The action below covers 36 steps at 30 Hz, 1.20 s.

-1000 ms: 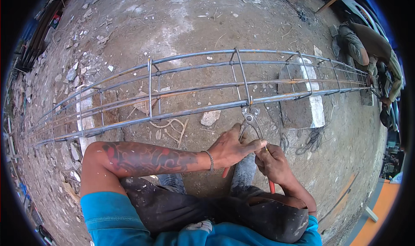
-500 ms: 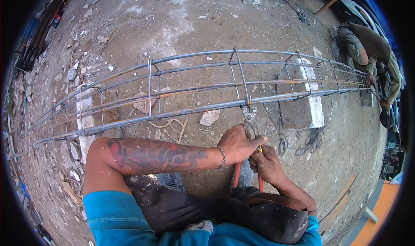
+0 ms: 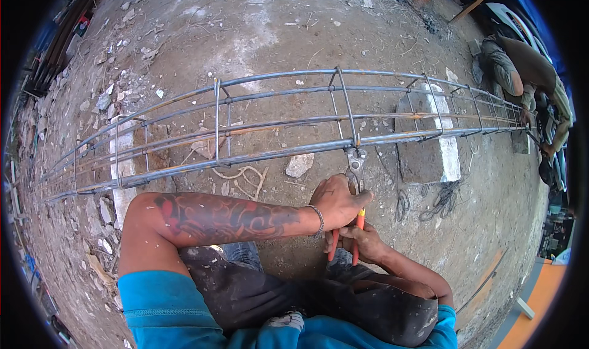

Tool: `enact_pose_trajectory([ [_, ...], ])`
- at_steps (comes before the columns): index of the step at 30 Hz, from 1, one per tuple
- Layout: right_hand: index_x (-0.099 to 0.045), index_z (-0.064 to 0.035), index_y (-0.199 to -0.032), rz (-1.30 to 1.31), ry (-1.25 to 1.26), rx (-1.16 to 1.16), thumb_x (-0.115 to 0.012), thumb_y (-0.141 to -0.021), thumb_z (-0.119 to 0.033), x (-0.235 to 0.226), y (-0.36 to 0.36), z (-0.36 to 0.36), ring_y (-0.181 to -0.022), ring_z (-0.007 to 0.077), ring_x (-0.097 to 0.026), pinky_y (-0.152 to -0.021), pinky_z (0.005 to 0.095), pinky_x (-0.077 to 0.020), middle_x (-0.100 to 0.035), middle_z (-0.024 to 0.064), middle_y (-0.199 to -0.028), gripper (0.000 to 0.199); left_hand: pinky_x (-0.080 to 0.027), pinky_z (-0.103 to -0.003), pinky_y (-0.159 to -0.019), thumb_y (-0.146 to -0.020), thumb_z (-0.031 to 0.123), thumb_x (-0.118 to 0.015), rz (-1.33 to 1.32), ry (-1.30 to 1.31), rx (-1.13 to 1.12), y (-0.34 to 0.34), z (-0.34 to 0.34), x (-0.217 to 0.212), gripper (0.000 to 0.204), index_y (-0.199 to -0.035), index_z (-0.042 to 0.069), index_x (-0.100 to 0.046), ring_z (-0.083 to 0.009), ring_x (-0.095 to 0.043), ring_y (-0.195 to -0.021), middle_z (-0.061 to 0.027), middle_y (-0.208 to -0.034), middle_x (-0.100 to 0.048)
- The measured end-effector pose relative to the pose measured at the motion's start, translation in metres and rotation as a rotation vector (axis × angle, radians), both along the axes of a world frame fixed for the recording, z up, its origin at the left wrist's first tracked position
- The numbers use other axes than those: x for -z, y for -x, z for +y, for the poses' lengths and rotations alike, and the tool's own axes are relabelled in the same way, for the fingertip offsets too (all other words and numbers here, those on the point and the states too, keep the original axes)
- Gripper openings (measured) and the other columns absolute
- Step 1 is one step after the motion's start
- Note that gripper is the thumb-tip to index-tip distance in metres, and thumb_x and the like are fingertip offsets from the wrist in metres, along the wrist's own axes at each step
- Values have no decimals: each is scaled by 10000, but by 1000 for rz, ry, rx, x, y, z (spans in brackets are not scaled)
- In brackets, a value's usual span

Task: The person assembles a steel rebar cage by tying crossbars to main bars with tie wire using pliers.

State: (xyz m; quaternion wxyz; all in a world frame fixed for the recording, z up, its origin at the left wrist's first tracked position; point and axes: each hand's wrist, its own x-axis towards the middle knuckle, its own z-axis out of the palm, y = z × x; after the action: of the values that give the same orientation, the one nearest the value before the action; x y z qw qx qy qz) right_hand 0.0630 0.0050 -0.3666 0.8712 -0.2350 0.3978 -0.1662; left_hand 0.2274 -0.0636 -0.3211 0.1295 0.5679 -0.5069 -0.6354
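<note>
A pair of end-cutting nippers (image 3: 356,159) with red handles stands between my body and a long rebar cage (image 3: 276,150). Its metal jaws are at the near lower bar, just below the corner of a stirrup (image 3: 346,107); whether they grip tie wire there is too small to tell. My left hand (image 3: 336,200) is closed around the upper part of the nippers, below the jaws. Lower down, my right hand (image 3: 368,243) is closed on the red handles, its fingers partly hidden behind them.
Pale concrete blocks (image 3: 450,156) hold the cage off the dirt ground. Loose wire coils (image 3: 443,202) and a stone (image 3: 300,164) lie nearby. At the far right another person (image 3: 534,67) bends over the cage's end. An orange board (image 3: 540,306) is at lower right.
The nippers' red handles have come closer together. My right hand has shifted down and around the handles, while my left hand stays near the jaws.
</note>
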Motion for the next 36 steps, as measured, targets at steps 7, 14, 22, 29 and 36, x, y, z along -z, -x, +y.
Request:
enact_pose_trajectory([
  [7,-467,-29,-803,76,64,26,-502,-861,-118,4,-16,3,-607,211,-515,-614,383,-479,-478,72,-688,112,-517,-339,-633,-761,314,-572,56,73,-46,2,3,4,431,-571,-71,-618,-259,-630,-549,-147,-534,-611],
  [14,-482,-54,-746,-391,-301,52,-559,-853,-179,-3,-6,0,-520,182,-470,-489,328,-424,-459,46,-615,182,-483,-306,-564,-812,399,-656,577,-217,-363,20,6,22,418,-801,-19,-637,-169,-621,-628,-123,-730,-649],
  [22,-545,3,-744,1116,874,-226,-615,-820,-198,-12,11,-24,-498,185,-539,-483,328,-445,-536,61,-553,226,-457,-294,-658,-779,451,-694,384,-181,-182,29,-8,51,416,-818,43,-624,-135,-568,-704,-77,-762,-618],
  [29,-442,-62,-694,-600,-351,-56,-606,-817,-219,4,16,-6,-449,146,-372,-455,310,-336,-361,13,-550,259,-461,-294,-600,-845,332,-656,766,-288,-266,29,0,24,309,-751,45,-590,-144,-575,-640,-44,-674,-585],
  [36,-462,-43,-770,-221,-148,-81,-673,-778,-156,16,22,-16,-486,180,-446,-481,334,-392,-436,53,-585,240,-372,-306,-468,-883,348,-600,467,-239,-560,51,-1,30,418,-582,80,-487,-111,-411,-441,0,-498,-452],
])
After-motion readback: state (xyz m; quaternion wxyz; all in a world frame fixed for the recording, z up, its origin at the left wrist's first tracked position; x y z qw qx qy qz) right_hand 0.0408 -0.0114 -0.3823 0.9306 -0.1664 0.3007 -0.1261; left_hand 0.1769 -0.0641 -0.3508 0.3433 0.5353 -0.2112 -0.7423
